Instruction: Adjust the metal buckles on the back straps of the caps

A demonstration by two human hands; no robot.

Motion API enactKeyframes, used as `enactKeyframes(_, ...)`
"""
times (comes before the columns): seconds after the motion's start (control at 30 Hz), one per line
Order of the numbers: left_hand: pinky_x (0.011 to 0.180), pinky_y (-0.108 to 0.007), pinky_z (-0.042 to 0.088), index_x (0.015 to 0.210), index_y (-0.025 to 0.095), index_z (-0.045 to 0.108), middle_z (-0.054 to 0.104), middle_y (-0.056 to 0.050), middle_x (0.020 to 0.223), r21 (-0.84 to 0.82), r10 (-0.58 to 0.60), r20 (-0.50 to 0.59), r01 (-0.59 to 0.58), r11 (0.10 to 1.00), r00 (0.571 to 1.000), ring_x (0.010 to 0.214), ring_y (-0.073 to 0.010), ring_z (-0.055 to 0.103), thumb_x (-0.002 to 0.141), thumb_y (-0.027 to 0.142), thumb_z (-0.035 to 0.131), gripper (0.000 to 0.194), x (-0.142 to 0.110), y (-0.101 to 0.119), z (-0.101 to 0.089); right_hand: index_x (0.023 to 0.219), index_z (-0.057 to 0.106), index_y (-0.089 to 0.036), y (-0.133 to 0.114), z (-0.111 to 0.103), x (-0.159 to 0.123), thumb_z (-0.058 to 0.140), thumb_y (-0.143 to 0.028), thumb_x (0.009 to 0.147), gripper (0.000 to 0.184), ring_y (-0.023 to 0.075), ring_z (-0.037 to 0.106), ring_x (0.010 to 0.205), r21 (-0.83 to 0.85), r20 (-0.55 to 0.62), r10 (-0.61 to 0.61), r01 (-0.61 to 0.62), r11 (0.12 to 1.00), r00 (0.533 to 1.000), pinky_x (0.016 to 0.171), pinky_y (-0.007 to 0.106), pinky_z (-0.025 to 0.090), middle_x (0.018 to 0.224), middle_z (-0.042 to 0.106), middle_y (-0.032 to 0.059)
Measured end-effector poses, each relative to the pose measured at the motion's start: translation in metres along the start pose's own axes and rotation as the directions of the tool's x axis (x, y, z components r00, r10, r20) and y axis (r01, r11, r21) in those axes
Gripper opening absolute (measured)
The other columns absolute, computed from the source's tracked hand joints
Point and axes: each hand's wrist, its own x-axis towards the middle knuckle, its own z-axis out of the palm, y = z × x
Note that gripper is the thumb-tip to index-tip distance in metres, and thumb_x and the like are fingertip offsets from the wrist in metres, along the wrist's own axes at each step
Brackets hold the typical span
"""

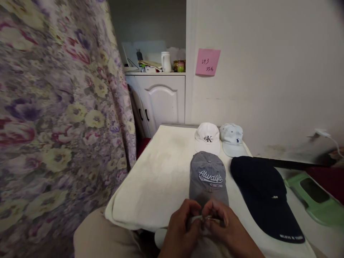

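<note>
My left hand (184,227) and my right hand (221,224) meet at the near edge of the table, fingertips pinched close together. Between them is a narrow pale strap (203,218) with a small shiny piece, apparently the back strap of a cap. Pale fabric (208,247) hangs below the fingers, and a rounded light edge (160,238) shows left of my left wrist; the hands hide most of it. Just beyond lies a grey cap (209,172) lettered "Always", its brim towards me. To the right rests a large dark navy cap (260,186).
A white CK cap (207,138) and a pale blue cap (232,139) sit at the table's far end. Cream cloth (158,172) covers the table. A green plastic object (317,204) lies at right. A floral curtain (61,118) hangs left; a white cabinet (163,100) stands behind.
</note>
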Motion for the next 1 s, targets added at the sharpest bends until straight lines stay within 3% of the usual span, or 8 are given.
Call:
enactKeyframes(0.2,0.074,-0.032,0.043,0.092,0.02,0.058,0.062,-0.002,0.085,0.004,0.017,0.002,-0.017,1.0,1.0,0.08,-0.0203,0.057,0.081,0.023,0.053,0.012,-0.003,0.002,-0.007,0.083,0.056,-0.02,0.006,0.008,0.003,0.064,-0.032,0.077,0.016,0.0196,0.05,0.075,0.062,0.0,0.034,-0.034,0.997,0.999,0.067,0.033,0.039,0.077,0.055,-0.0006)
enactKeyframes(0.6,0.073,-0.031,0.043,0.092,0.021,0.058,0.062,-0.001,0.084,0.021,0.03,0.004,-0.03,0.999,1.0,0.08,-0.0198,0.058,0.081,0.021,0.053,0.012,-0.003,-0.002,-0.014,0.08,0.056,-0.02,0.004,0.014,0.007,0.064,-0.026,0.073,0.012,0.0178,0.052,0.07,0.128,0.014,0.038,-0.039,0.991,0.999,0.064,0.031,0.038,0.072,0.056,-0.0022)
enactKeyframes(1.0,0.072,-0.03,0.043,0.092,0.021,0.058,0.062,-0.001,0.084,0.045,0.059,0.009,-0.059,0.997,0.998,0.079,-0.0192,0.057,0.08,0.021,0.054,0.012,-0.002,-0.004,-0.008,0.079,0.057,-0.019,0.005,0.01,0.007,0.064,-0.027,0.071,0.012,0.0199,0.053,0.073,0.107,0.007,0.042,-0.043,0.993,0.999,0.067,0.034,0.04,0.073,0.058,-0.0001)
